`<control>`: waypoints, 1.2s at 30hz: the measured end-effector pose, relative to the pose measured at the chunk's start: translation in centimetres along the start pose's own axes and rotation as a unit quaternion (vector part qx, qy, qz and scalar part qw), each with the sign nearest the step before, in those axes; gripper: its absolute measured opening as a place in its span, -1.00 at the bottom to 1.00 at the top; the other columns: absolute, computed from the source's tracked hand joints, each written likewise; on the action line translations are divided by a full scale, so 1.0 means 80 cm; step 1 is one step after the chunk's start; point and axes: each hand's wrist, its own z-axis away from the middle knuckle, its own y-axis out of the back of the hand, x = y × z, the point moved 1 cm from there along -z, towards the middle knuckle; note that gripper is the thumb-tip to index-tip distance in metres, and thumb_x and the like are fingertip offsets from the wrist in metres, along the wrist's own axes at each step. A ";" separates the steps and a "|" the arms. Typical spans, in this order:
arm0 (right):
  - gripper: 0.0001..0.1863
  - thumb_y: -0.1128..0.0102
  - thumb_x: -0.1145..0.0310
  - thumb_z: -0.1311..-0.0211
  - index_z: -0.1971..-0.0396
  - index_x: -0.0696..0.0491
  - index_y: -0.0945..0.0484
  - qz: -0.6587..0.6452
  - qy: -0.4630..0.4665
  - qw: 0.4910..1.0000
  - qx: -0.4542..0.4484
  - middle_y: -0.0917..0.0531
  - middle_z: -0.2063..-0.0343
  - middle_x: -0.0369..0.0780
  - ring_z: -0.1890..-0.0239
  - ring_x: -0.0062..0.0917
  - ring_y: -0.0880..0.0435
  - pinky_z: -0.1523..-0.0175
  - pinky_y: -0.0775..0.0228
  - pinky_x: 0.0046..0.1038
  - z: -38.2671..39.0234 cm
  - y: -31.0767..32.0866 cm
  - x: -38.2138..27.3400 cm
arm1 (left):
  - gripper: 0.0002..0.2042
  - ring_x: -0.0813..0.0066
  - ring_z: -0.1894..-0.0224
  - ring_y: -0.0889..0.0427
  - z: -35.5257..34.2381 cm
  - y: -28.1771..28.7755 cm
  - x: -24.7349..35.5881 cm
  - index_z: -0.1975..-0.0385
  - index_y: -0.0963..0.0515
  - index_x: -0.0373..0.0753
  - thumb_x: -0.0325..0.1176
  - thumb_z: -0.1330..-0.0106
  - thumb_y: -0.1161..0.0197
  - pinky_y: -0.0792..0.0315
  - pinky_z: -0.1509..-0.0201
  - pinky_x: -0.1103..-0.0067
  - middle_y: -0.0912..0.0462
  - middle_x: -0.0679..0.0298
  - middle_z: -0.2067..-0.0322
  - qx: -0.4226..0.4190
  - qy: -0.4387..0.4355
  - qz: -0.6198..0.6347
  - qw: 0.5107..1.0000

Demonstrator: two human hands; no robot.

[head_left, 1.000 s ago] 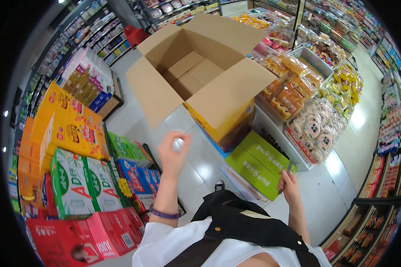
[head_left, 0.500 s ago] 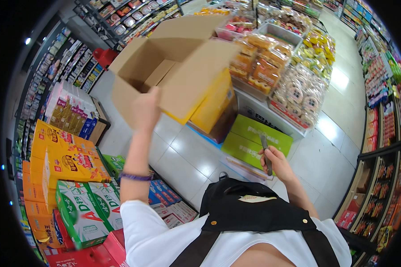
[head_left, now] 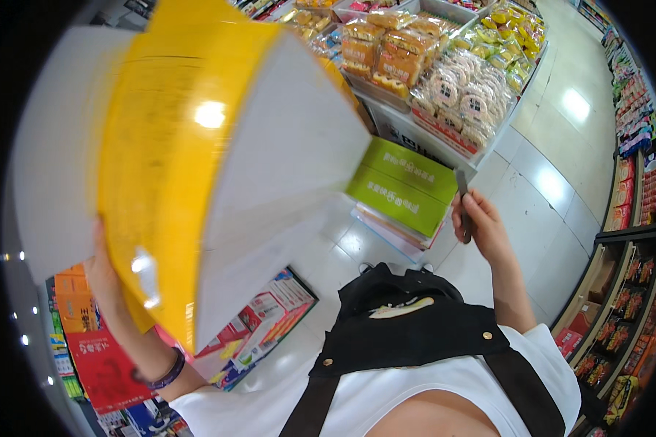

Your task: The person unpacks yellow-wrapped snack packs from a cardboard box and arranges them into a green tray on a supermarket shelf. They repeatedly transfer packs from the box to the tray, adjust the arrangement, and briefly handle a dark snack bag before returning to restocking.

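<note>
A large yellow and white cardboard box [head_left: 171, 138] is raised close in front of me on the left, tilted, its flap edges smeared by motion. My left hand [head_left: 108, 280] grips its lower left edge, with the fingers partly hidden. In my right hand [head_left: 486, 222] is a slim dark grey box cutter [head_left: 464, 207], pointing up and away from the cardboard. Beyond that cutter, a green carton [head_left: 399, 186] lies on a pile of flat boxes beside the display stand.
Packaged bread [head_left: 393, 58] and bagged cookies [head_left: 463, 95] fill the display stand ahead. Stocked shelves [head_left: 627, 291] run along the right. At lower left are a red carton [head_left: 113, 368] and stacked goods [head_left: 262, 313]. Tiled floor [head_left: 547, 240] lies to the right.
The box has come up toward me and swung left, turning from its open brown inside to its yellow and white outside. My left hand moved left and down with it; the right hand rose slightly.
</note>
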 end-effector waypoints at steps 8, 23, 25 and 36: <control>-0.76 0.16 0.30 -0.48 0.20 0.12 -0.47 0.223 0.104 0.969 -0.013 -0.50 0.59 -0.33 0.56 -0.72 -0.43 0.48 -0.26 -0.65 0.042 -0.010 -0.078 | -0.61 0.42 0.03 -0.53 0.108 -0.252 -0.125 0.01 -0.50 -0.44 -0.25 -0.31 -0.27 -0.37 -0.11 0.56 -0.60 0.18 0.08 -0.226 0.031 0.074 0.971; -0.77 -0.10 0.49 -0.12 0.20 -0.07 -0.51 0.835 0.300 0.343 -0.307 -0.58 0.41 -0.30 0.25 -0.43 -0.63 0.23 -0.46 -0.38 -0.072 -0.083 -0.056 | -0.57 0.39 0.19 -0.63 0.113 -0.393 -0.254 0.13 -0.57 -0.43 -0.14 -0.21 -0.35 -0.47 0.10 0.53 -0.69 0.12 0.24 -0.281 -0.011 0.158 0.947; -0.81 -0.09 0.51 -0.11 0.26 -0.05 -0.48 0.817 0.307 0.350 -0.342 -0.56 0.41 -0.30 0.25 -0.43 -0.61 0.19 -0.42 -0.39 -0.084 -0.087 -0.057 | -0.56 0.41 0.16 -0.60 0.113 -0.396 -0.255 0.10 -0.54 -0.43 -0.14 -0.22 -0.35 -0.46 0.08 0.54 -0.67 0.14 0.21 -0.286 -0.006 0.149 0.947; -0.86 -0.09 0.48 -0.11 0.31 -0.03 -0.49 0.778 0.329 0.315 -0.432 -0.58 0.44 -0.30 0.28 -0.44 -0.64 0.24 -0.45 -0.38 -0.124 -0.078 -0.066 | -0.60 0.48 0.11 -0.55 0.121 -0.391 -0.242 0.05 -0.50 -0.38 -0.20 -0.27 -0.32 -0.45 0.06 0.57 -0.63 0.22 0.15 -0.287 0.017 0.163 0.944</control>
